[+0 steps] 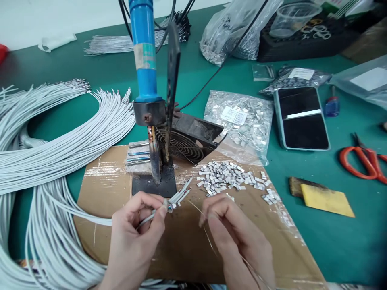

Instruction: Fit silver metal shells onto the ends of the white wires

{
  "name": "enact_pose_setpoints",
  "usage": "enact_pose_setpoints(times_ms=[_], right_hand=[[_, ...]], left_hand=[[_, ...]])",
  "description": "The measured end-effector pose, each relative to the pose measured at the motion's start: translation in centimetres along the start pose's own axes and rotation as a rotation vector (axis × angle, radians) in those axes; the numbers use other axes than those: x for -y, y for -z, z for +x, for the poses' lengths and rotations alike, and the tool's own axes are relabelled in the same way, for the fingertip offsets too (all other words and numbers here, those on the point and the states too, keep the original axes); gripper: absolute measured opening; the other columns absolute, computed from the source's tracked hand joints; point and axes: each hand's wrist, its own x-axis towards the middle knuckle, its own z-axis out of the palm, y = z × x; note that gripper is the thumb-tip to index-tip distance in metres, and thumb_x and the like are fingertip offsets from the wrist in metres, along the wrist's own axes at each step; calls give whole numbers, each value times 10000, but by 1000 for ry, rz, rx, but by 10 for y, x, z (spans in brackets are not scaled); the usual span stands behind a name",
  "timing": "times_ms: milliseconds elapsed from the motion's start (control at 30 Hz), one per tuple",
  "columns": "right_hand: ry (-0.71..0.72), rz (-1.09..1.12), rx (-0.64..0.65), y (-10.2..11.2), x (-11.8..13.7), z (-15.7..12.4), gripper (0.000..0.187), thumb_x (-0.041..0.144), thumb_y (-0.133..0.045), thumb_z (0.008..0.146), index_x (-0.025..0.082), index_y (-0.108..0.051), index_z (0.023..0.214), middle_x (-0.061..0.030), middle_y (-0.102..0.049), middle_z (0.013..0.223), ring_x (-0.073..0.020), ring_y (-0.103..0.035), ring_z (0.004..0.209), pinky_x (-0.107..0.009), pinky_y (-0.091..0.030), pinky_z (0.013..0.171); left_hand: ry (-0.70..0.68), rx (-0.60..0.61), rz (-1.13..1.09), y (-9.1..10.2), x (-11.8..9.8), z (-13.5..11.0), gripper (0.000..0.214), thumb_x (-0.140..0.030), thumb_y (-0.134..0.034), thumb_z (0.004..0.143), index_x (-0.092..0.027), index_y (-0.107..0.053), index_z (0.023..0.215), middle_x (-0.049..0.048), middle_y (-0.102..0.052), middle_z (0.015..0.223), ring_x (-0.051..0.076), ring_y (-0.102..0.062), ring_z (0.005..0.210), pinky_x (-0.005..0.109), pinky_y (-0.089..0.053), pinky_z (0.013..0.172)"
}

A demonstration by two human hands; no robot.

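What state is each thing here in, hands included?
Left hand: pinching pale cables
Right hand: pinching thin wire
Cable bundle: curved, lying loose
Soldering iron: near upright, tip down
Fan: tilted
Small metal pieces: loose, piled
Clear bag beside fan: holding metal pieces
Phone: face up, screen dark
Red cutters: handles spread

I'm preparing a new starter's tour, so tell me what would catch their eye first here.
A bright blue tool at top centre would probably come first, then thick bundles of pale cables curving along the left. Below the tool, the left hand pinches cables near their ends, while, right of centre, the right hand holds a fine wire.
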Motion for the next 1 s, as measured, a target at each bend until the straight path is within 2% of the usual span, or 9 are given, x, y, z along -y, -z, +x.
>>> enact_pose_setpoints(times_ms=[100, 167, 233, 333, 467, 533, 800, 1000], right_hand=[[62, 46, -14, -5, 3, 4, 221, 187, -548, 1006, 240, -579, 794, -48, -669, 1046, -207, -671, 950, -298, -518, 828], [58, 86, -13, -9, 3, 5, 207, 155, -571, 986, 246, -584, 801, -60, -679, 1183, -236, -690, 1095, -340, -520, 942], [40, 108, 4, -12, 3, 6, 204, 149, -580, 981, 246, -586, 801, -78, -691, 1217, -252, -698, 1137, -373, -530, 981], [17, 92, 9, -17, 4, 7, 204, 171, -613, 974, 243, -606, 783, -94, -730, 1194, -250, -710, 1138, -362, -558, 973], [-27, 89, 6, -22, 8, 7, 200, 161, -652, 952, 264, -613, 786, -23, -788, 1133, -168, -759, 1058, -210, -585, 858], [-49, 116, -6, -25, 9, 7, 203, 143, -649, 941, 271, -606, 789, -5, -802, 1119, -149, -778, 1016, -183, -590, 830], [-76, 170, 3, -27, 10, 11, 199, 152, -658, 925, 254, -612, 761, -51, -813, 1127, -201, -798, 1000, -277, -609, 921], [-84, 149, 9, -28, 11, 13, 216, 166, -659, 934, 243, -615, 736, -77, -816, 1133, -225, -788, 1049, -268, -633, 847]], left_hand=[[2, -15, -20, 1, 0, 5, 120, -191, -799, 742, -188, -707, 665, 18, -757, 828, 100, -605, 630, 142, -418, 499], [-1, -22, -33, 2, 0, 8, 115, -186, -796, 754, -184, -715, 672, 21, -760, 840, 94, -612, 626, 145, -454, 542], [-5, -28, -39, 2, -1, 10, 122, -189, -794, 763, -183, -716, 670, 24, -760, 840, 95, -615, 625, 147, -458, 546], [-10, -25, -49, 3, -1, 12, 127, -195, -789, 773, -185, -713, 672, 23, -752, 814, 100, -604, 600, 154, -443, 508], [1, -21, -89, 2, -5, 13, 130, -193, -796, 775, -183, -711, 677, 13, -747, 789, 106, -646, 640, 143, -486, 563], [11, -32, -94, 1, -7, 13, 137, -191, -812, 757, -179, -707, 669, 5, -743, 777, 95, -647, 635, 125, -476, 566], [-19, -80, -36, 2, -9, 15, 129, -197, -807, 739, -182, -706, 659, 10, -733, 781, 91, -596, 583, 146, -422, 490], [-28, -103, -61, 1, -11, 16, 121, -184, -793, 733, -193, -697, 660, -10, -736, 769, 81, -605, 596, 130, -443, 521]])
